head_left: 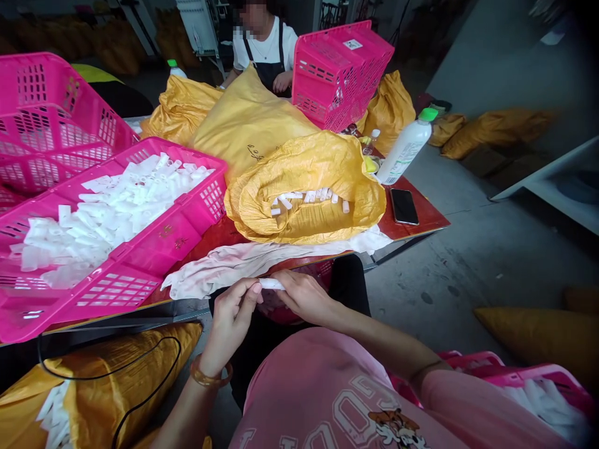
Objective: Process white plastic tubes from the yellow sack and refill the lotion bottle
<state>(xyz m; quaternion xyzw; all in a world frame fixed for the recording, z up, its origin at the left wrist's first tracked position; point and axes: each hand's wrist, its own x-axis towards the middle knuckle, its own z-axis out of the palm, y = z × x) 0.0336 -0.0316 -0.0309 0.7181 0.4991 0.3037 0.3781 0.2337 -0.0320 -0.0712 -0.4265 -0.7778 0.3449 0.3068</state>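
1. The red surface (430, 216) is mostly covered; its right corner shows bare, and most of its far side is hidden behind sacks and baskets.
2. The filled pink basket (156, 249) on the left is cut off by the picture's edge; white pieces heap inside, the lower ones buried from view.
3. Across the surface, a co-worker (269, 53) is partly blocked by a large yellow sack (255, 118) and a tipped pink basket (322, 59); one hand (282, 82) shows by the basket, what it touches being unclear.
4. The open yellow sack (304, 159) faces the wearer — a few white pieces show in its mouth, its depth out of sight.
5. A crumpled pale cloth (243, 259) lies along the near edge; whether it runs under the open sack cannot be told.
6. The left hand (235, 307) pinches one end of a white piece (271, 284) between thumb and fingers.
7. The right hand (302, 294) grips the other end, its fingers covering that tip.
8. That piece, held above the lap just off the near edge, shows only its middle — any fine detail is too small to read.
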